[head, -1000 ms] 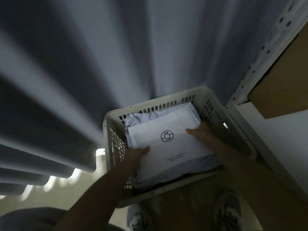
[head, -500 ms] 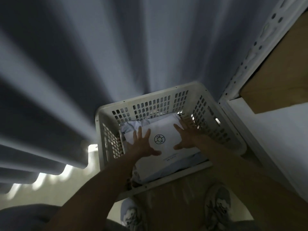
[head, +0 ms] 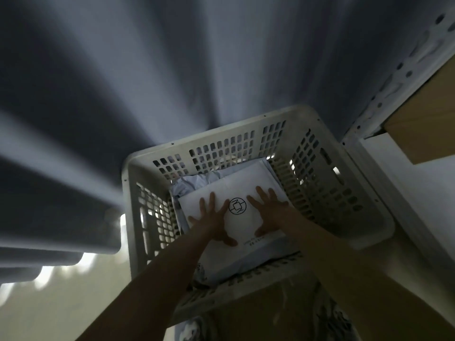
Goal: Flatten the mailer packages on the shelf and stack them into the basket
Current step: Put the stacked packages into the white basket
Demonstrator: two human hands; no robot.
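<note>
A white perforated plastic basket (head: 248, 124) stands on the floor below me. Inside it a white mailer (head: 242, 190) with a round dark logo lies on top of other pale mailers (head: 194, 180). My left hand (head: 213, 217) presses flat on the mailer's left half, fingers spread. On the right half my right hand (head: 269, 212) presses down the same way, fingers straight and spread. The logo shows between the two hands.
A grey pleated curtain (head: 172, 70) hangs behind the basket. A white metal shelf upright (head: 394, 77) with holes and a wooden shelf board (head: 428, 114) stand to the right. My shoes (head: 330, 318) are at the bottom edge.
The hands let go of the mailer's edges after lowering it into the basket and now lie flat on top of it, pressing down. The view has tilted closer to the basket.
</note>
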